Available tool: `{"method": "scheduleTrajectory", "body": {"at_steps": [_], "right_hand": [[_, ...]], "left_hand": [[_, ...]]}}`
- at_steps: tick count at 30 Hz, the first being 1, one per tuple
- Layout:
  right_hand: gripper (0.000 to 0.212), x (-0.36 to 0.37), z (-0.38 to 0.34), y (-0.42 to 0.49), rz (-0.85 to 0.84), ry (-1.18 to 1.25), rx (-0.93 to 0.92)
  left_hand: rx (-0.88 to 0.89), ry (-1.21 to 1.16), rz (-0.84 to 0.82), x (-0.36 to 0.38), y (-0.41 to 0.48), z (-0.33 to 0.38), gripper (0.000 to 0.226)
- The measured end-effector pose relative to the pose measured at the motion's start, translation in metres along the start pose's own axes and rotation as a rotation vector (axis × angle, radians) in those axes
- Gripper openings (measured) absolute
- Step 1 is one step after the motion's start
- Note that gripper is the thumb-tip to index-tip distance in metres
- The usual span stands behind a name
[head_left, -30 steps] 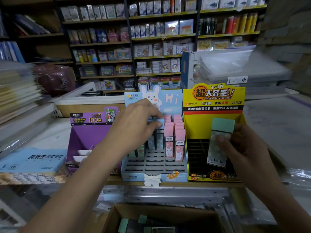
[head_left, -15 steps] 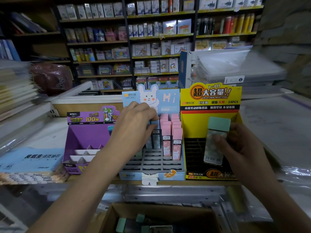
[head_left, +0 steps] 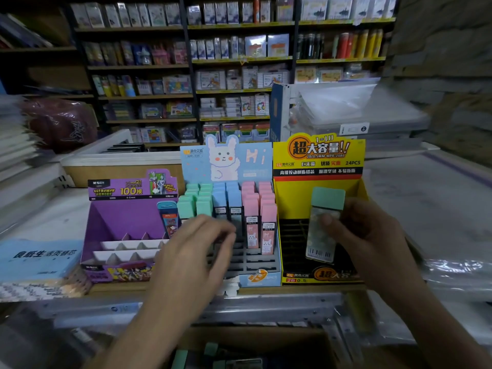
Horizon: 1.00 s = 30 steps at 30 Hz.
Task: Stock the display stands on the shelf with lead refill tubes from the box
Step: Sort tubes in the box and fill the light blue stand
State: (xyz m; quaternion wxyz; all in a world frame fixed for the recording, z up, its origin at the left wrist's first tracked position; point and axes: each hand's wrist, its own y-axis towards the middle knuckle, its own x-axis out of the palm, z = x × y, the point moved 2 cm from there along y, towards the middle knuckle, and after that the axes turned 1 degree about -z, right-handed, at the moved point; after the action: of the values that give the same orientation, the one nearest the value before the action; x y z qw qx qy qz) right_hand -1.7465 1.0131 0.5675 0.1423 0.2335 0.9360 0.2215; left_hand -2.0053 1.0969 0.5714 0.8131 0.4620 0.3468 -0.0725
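So in that shot your right hand (head_left: 372, 243) had the lead refill tube (head_left: 328, 198) pinched, thumb across the clear front and fingers curled behind it, holding it upright right in front of the yellow stand (head_left: 298, 203), above its dark slotted grid and not yet seated. Your left hand (head_left: 194, 251) was hovering over the front rows of the blue stand (head_left: 239, 161) with relaxed fingers, and I couldn't see anything in it, though it was blurry. More green-capped tubes sat down in the box (head_left: 306, 342) at the bottom edge of the view.

My read on handling: that tube looked like a light, stiff plastic case, flat and wide, with a glossy body that's probably a bit slick. I'd guess the leads inside would snap if it got dropped, so no tossing. Best hold was likely where you had it, mid-body on the flat faces, leaving the bottom end free to find a slot, rather than gripping by the cap, which might pop off
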Motion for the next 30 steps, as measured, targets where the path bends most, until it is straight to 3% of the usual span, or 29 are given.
{"method": "scheduleTrajectory", "body": {"at_steps": [4,13,30], "right_hand": [[0.020,-0.002,-0.001,0.003,0.016,-0.042,-0.007],[0.024,-0.002,-0.006,0.019,0.076,-0.050,-0.019],[0.023,0.020,0.006,0.062,0.038,-0.301,-0.042]], "left_hand": [[-0.029,0.054,-0.045,0.015,-0.022,-0.011,0.014],[-0.019,0.155,0.021,0.037,-0.039,-0.020,0.034],[-0.072,0.122,0.015,0.037,-0.037,-0.019,0.033]]}}
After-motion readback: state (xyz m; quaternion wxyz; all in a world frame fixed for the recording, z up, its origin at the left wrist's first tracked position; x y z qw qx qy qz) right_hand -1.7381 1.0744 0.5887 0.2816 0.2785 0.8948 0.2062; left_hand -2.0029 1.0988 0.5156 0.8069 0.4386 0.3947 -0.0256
